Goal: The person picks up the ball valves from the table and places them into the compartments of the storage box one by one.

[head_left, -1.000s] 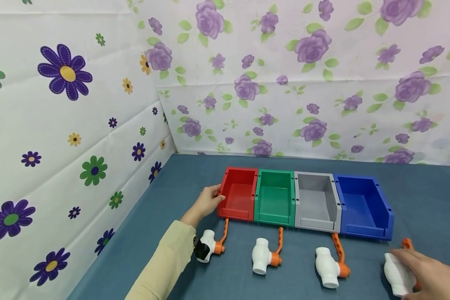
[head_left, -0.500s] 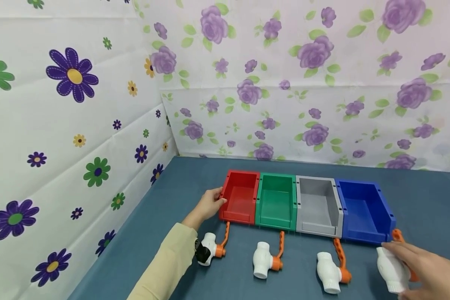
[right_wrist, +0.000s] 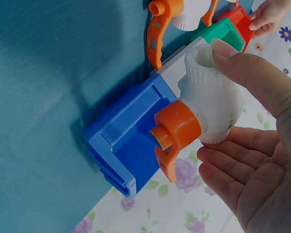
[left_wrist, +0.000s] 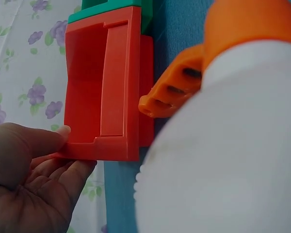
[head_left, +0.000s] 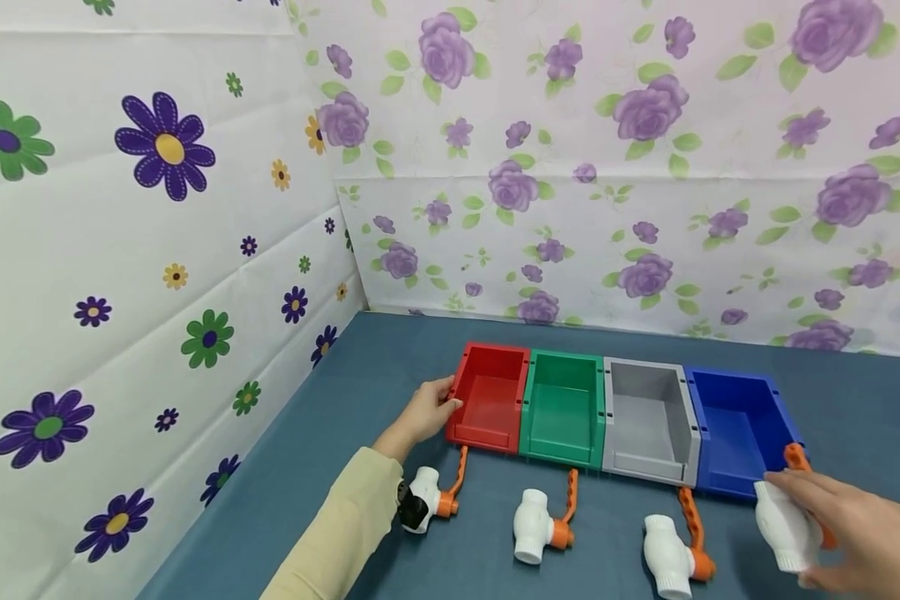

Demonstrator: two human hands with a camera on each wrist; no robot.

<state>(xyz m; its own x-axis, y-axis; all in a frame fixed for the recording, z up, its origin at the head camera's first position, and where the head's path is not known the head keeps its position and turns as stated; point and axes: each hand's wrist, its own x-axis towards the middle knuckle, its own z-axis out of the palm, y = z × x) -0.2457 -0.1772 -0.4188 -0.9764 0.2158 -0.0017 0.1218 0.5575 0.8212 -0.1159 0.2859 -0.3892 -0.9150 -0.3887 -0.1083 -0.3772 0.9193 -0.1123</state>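
Note:
At the left end of a row of joined bins, my left hand [head_left: 424, 412] pinches the side wall of the red bin [head_left: 489, 404]. In the left wrist view its thumb lies on the rim, with the fingers along the outer side. My right hand [head_left: 862, 521] holds a white plastic ball valve [head_left: 786, 527] with an orange handle [right_wrist: 177, 127]. The thumb is at one end of the valve and fingertips at the other. This valve is off the table, just in front of the blue bin [head_left: 746, 429].
Between the red and blue bins stand a green bin [head_left: 565, 417] and a grey bin [head_left: 648, 425]. Three more white valves, a left valve [head_left: 422, 498], a middle valve [head_left: 532, 527] and a right valve [head_left: 667, 554], lie before the bins on the blue table [head_left: 270, 500]. Flowered cloth hangs behind.
My right hand has lifted the rightmost ball valve from the table and brought it up towards the blue bin. My left hand stays on the red bin. The head view has shifted slightly.

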